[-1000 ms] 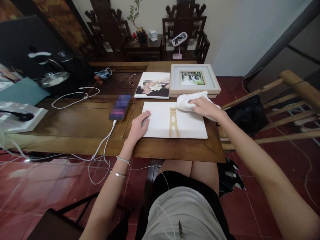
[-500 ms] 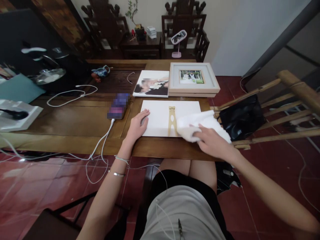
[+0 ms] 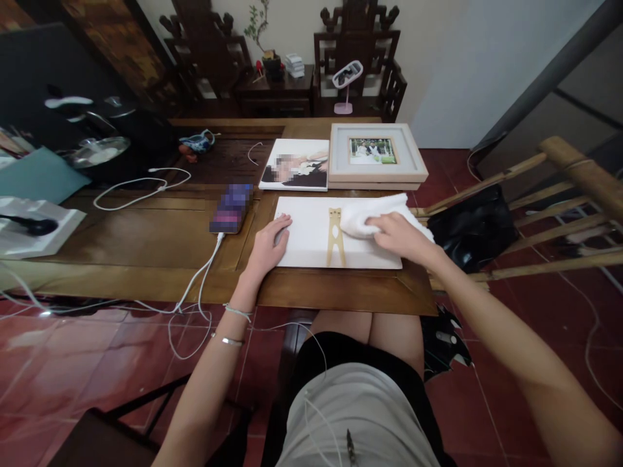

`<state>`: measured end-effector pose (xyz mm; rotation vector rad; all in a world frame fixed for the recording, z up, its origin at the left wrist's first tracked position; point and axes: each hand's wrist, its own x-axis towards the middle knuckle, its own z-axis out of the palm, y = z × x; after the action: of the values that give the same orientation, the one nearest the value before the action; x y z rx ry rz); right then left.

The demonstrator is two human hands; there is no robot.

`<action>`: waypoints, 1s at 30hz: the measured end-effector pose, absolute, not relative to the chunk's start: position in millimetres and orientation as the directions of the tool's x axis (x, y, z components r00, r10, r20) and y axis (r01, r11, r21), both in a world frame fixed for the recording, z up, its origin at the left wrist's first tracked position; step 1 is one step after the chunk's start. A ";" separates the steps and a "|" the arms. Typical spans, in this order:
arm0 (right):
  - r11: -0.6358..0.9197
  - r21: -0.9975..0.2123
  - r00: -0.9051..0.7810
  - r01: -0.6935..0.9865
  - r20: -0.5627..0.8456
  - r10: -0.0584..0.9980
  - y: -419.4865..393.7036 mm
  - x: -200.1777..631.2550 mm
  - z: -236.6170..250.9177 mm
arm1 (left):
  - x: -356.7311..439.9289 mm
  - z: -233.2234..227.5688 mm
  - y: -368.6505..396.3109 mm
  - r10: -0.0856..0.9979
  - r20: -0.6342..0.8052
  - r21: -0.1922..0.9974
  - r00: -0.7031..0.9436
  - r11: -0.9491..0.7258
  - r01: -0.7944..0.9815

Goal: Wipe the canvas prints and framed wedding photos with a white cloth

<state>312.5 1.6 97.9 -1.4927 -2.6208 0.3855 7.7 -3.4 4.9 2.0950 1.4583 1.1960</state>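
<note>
1. While the person sat at the near edge of the wooden table (image 3: 146, 240), the right hand (image 3: 394, 235) lay palm-down on a bunched white cloth (image 3: 370, 217), its fingers curled over the cloth and pressing it onto the white panel (image 3: 306, 243).
2. The panel lay flat at the near right of the table, its long axis running left to right, with a tan stand piece (image 3: 335, 237) on its middle; the cloth sat on the panel's far right part, just right of that piece.
3. The left hand (image 3: 267, 246) rested on the panel's left edge, fingers loosely spread and flat, gripping nothing that I could see, only steadying.
4. The right hand was plainly the nearer one to the cloth; the left was well apart from it, across the panel.
5. Half a second earlier the cloth and right hand had been at the panel's near right corner; they had since moved toward the far side. The left hand had not shifted.
6. A framed photo (image 3: 377, 152) and a print (image 3: 296, 165) lay just beyond, a phone (image 3: 232, 207) to the left.
</note>
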 end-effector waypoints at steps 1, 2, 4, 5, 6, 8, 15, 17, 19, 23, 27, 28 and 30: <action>0.485 -0.287 -0.512 0.826 -0.022 0.859 18.3 311.5 98.7 | 7.7 5.0 -3.4 0.882 0.453 0.660 0.130 -0.429 0.617; 0.480 -0.302 -0.506 0.824 -0.010 0.862 34.2 310.8 99.7 | 7.6 5.1 -3.3 0.880 0.455 0.655 0.133 -0.432 0.620; 0.465 -0.318 -0.492 0.826 -0.007 0.870 61.8 310.8 102.1 | 7.2 5.1 -3.2 0.879 0.456 0.642 0.140 -0.434 0.632; 0.457 -0.321 -0.486 0.829 -0.012 0.874 72.5 311.2 103.2 | 6.9 5.0 -3.1 0.878 0.456 0.635 0.143 -0.434 0.639; 0.453 -0.323 -0.483 0.831 -0.016 0.876 80.7 311.7 104.1 | 6.7 4.9 -3.0 0.877 0.457 0.629 0.146 -0.435 0.645; 0.453 -0.326 -0.483 0.830 -0.012 0.876 88.2 313.0 104.4 | 6.3 4.4 -2.8 0.875 0.461 0.618 0.151 -0.438 0.653; 0.491 -0.274 -0.498 0.827 0.046 0.866 27.4 319.7 84.8 | 6.3 2.3 -2.2 0.867 0.474 0.610 0.156 -0.451 0.652; 0.504 -0.246 -0.509 0.828 0.050 0.860 -6.5 322.5 78.9 | 6.5 2.2 -2.0 0.867 0.474 0.611 0.156 -0.451 0.651; 0.551 -0.250 -0.551 0.796 0.077 0.831 -42.6 324.3 76.6 | 6.6 2.5 -2.0 0.868 0.471 0.611 0.157 -0.450 0.651; 0.621 -0.292 -0.626 0.728 0.088 0.775 -100.1 324.1 82.0 | 6.7 3.4 -2.3 0.871 0.466 0.612 0.158 -0.446 0.653; 0.594 -0.333 -0.617 0.733 0.042 0.786 -105.7 321.8 89.7 | 6.5 3.8 -2.8 0.873 0.462 0.613 0.158 -0.443 0.654; 0.570 -0.339 -0.601 0.748 0.017 0.799 -98.3 321.3 91.2 | 6.4 3.7 -2.8 0.873 0.462 0.612 0.157 -0.442 0.656; 0.517 -0.345 -0.556 0.783 -0.019 0.831 -75.6 320.0 93.7 | 6.2 3.4 -2.8 0.871 0.466 0.610 0.156 -0.444 0.657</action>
<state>320.0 -75.6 93.7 -1.3958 -2.6042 0.4774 6.2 -2.8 3.4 2.1709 1.4801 1.1661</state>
